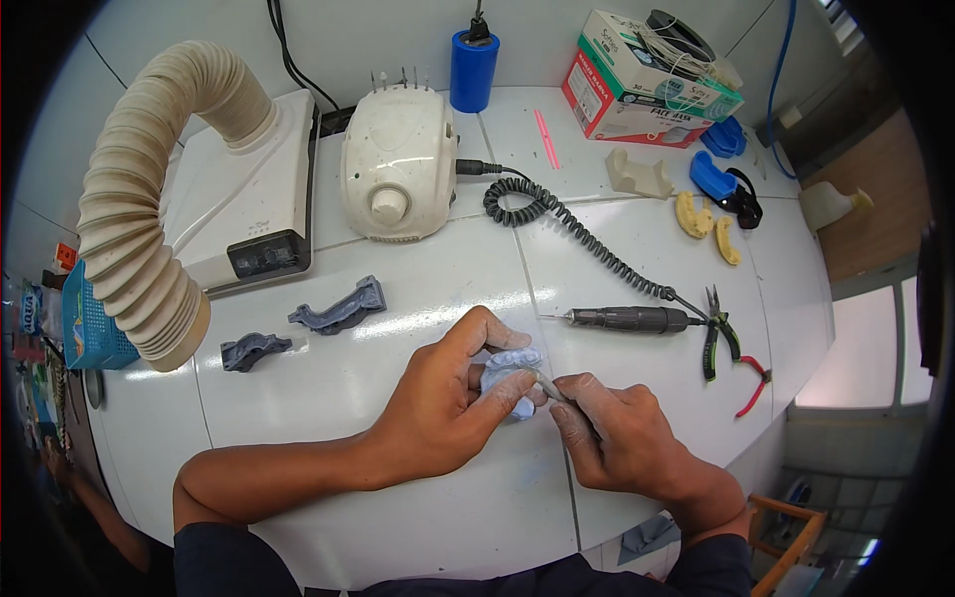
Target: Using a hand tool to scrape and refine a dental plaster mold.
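Observation:
In the middle of the table, my left hand (pixel 435 403) is closed around a pale blue dental cast (pixel 519 358) with a row of teeth along its edge. Its thumb lies across the cast, hiding part of it. My right hand (pixel 629 436) pinches a slim, curved grey piece (pixel 546 385) between thumb and fingers. The far end of that piece reaches the cast beside my left thumb; whether it is a tool or a metal strip I cannot tell. Whitish dust coats my fingertips. Nearest my right hand lies a black rotary handpiece (pixel 637 318).
Two dark grey-blue moulded pieces (pixel 343 306) lie left. Behind stand a cream control unit (pixel 396 164), a ribbed suction hose (pixel 129 189) and a blue cylinder (pixel 475 72). Pliers (pixel 711 343), yellowish casts (pixel 693 215), a blue tray (pixel 712 177) and stacked boxes (pixel 647 85) occupy the right.

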Motion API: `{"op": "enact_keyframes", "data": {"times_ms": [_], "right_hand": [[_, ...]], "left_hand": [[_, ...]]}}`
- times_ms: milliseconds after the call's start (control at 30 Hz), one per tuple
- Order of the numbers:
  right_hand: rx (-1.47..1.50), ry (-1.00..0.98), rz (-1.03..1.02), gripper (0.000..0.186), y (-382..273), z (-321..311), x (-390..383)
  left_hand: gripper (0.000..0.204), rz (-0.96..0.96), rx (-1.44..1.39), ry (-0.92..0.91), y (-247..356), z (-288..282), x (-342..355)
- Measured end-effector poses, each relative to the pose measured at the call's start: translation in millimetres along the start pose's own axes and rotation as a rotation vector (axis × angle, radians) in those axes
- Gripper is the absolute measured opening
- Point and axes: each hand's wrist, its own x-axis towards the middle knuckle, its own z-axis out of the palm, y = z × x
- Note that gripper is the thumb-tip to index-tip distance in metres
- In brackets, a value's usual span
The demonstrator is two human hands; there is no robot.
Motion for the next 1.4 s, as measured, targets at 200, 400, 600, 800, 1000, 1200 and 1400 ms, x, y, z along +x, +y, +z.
{"op": "enact_keyframes", "data": {"times_ms": [200, 400, 600, 800, 1000, 1200, 1400], "right_hand": [[0.020, 0.007, 0.006, 0.023, -2, 2, -1], [0.010, 0.030, 0.015, 0.023, -4, 6, -2], [0.025, 0.058, 0.044, 0.022, -7, 10, -2], [0.016, 0.075, 0.049, 0.022, -8, 12, -3], [0.017, 0.087, 0.029, 0.022, -8, 12, -2], [0.007, 0.078, 0.055, 0.022, -7, 12, -4], [0.020, 0.074, 0.065, 0.023, -7, 13, -2]], "left_hand": [[0.020, 0.027, 0.023, 0.000, -2, 1, -1], [0.019, 0.034, -0.002, 0.019, -3, 3, -1], [0.019, 0.019, -0.021, 0.030, -3, 3, -1], [0.019, -0.002, -0.004, 0.037, -5, 3, -1], [0.019, 0.005, 0.018, 0.031, -4, 1, -1], [0.019, -0.033, 0.019, 0.040, -3, 1, -1], [0.021, -0.027, 0.024, 0.036, -5, 1, 0]]}}
